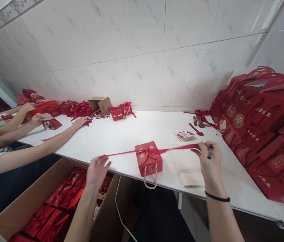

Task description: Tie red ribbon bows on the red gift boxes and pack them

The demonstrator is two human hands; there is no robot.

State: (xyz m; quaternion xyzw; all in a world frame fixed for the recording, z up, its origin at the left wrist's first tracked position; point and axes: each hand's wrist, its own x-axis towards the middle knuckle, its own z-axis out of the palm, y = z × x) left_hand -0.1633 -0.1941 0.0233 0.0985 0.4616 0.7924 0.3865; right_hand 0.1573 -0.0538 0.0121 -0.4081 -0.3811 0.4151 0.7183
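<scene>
A small red gift box (145,162) with gold print and a rope handle sits at the table's front edge. Across its top runs a red ribbon (121,153), crossed or knotted in the middle and pulled taut to both sides. My left hand (97,170) pinches one ribbon end, left of the box. The other end is pinched between finger and thumb of my right hand (208,156), which also has a dark pen (209,152) tucked in its fingers. Beside the box, partly under my right hand, lies a stack of cream paper cards (188,169).
Red gift boxes (255,127) are piled at the right. A cardboard carton (53,174) of ribboned boxes stands below the table at left. Co-workers' hands (80,122) handle ribbons and a card at far left. A tied box (121,111) stands by the wall.
</scene>
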